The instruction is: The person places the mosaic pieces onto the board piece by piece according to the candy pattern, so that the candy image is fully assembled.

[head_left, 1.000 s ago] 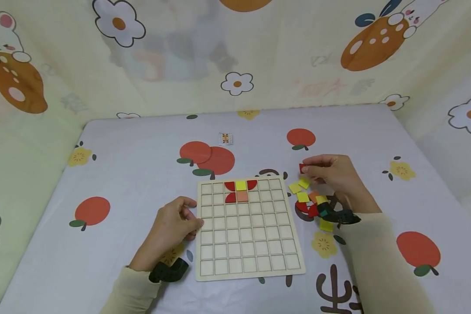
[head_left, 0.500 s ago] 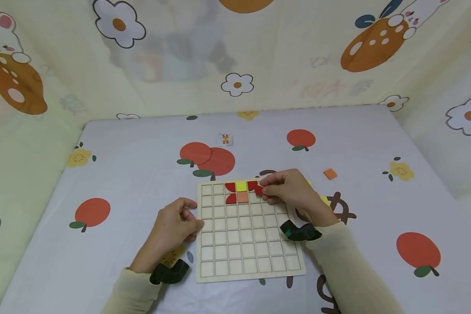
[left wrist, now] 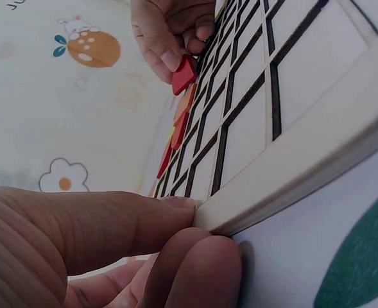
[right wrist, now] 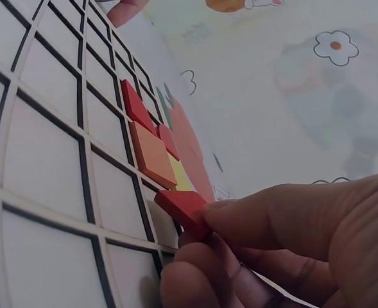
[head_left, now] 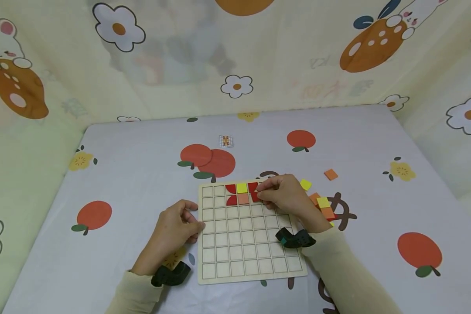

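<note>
A pale wooden grid board (head_left: 243,235) lies on the table. My left hand (head_left: 182,223) holds its left edge, thumb (left wrist: 131,221) at the top corner and curled fingers against the side. My right hand (head_left: 284,196) pinches a red tile (right wrist: 187,212) between thumb and fingers. That tile is tilted over the second-row cell right of an orange tile (head_left: 243,199). A yellow tile (head_left: 241,188) sits in the top row, between red rounded-corner tiles (head_left: 230,189). Another red tile (right wrist: 136,106) lies left of the orange one. My right fingers partly cover the board's upper right cells.
Right of the board lies a loose pile of yellow and orange tiles (head_left: 323,202), partly behind my right wrist. A single orange tile (head_left: 331,174) is farther back. Beyond the board lies a small pattern card (head_left: 226,141). A patterned cloth (head_left: 141,174) covers the table.
My right hand has carried the red tile left from beside the loose pile to over the board and lowered it there. An orange tile now shows alone behind the pile. My left hand stays put.
</note>
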A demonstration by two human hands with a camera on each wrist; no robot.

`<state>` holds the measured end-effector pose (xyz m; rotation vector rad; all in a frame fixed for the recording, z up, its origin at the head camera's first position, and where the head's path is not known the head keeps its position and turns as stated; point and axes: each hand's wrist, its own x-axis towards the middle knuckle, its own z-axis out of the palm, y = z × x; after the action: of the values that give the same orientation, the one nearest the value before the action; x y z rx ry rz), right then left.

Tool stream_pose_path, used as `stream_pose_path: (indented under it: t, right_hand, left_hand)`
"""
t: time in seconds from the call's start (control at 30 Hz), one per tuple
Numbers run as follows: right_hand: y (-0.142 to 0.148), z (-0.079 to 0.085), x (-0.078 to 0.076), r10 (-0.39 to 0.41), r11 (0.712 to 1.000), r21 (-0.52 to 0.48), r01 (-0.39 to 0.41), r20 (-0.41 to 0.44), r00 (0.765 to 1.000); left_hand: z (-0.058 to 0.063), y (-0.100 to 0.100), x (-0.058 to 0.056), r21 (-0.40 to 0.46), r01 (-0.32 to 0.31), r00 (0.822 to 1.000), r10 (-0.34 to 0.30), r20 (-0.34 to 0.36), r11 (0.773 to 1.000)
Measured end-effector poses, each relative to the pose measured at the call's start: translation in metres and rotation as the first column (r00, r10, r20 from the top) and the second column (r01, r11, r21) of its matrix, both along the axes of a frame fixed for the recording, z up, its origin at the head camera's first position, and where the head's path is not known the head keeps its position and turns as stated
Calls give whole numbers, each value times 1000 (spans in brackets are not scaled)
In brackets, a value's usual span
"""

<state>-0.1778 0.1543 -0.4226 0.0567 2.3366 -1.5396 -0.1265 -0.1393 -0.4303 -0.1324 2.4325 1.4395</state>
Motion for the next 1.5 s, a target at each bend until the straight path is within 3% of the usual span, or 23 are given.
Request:
stream_pose_path:
  t: [0.4, 1.33, 1.5]
  right_hand:
    - [-1, -4, 7, 14, 989, 146, 0, -98, 995]
    - [-4, -7, 6, 60, 966, 259, -16, -165, 984]
    - [-1, -2, 5, 75, 973, 227, -38, -157, 985]
  left_hand:
    - [-2, 4, 4, 8, 0, 1000, 0, 5, 1000]
    - [-3, 4, 1, -25, -1, 1000, 2, 1, 1000]
    - [-2, 2, 2, -7, -12, 1000, 13, 4, 1000]
